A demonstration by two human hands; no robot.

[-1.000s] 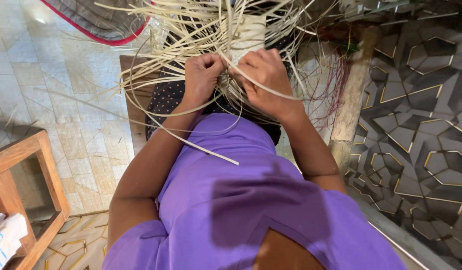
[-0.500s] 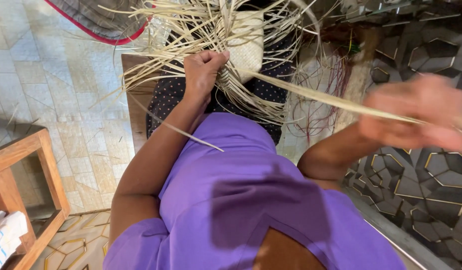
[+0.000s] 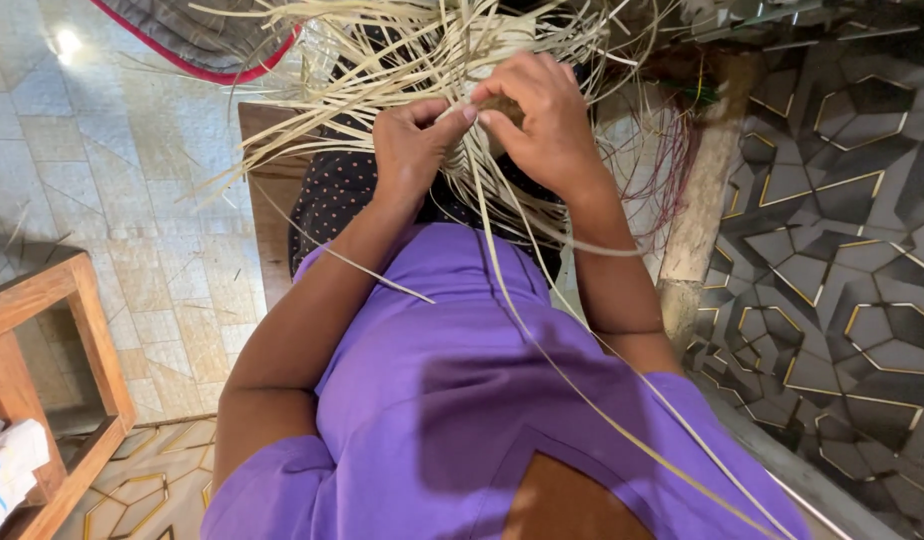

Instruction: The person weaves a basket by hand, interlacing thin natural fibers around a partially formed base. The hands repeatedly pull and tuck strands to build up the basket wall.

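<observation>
Tiled floor [image 3: 112, 200] below, your left hand [image 3: 412, 150] and right hand [image 3: 542, 120] pinch pale reed strips [image 3: 382, 60] mid-weave, fingers closed; I'd tuck next.

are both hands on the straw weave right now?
Yes, the left hand and right hand meet at the pale straw strips, fingers pinching strands together in front of the purple shirt.

Both hands, left hand [image 3: 410, 145] and right hand [image 3: 542, 120], pinching pale straw strips [image 3: 382, 50].

Two hands [image 3: 482, 130], many cane strips [image 3: 382, 60], one wooden frame [image 3: 57, 300].
</observation>
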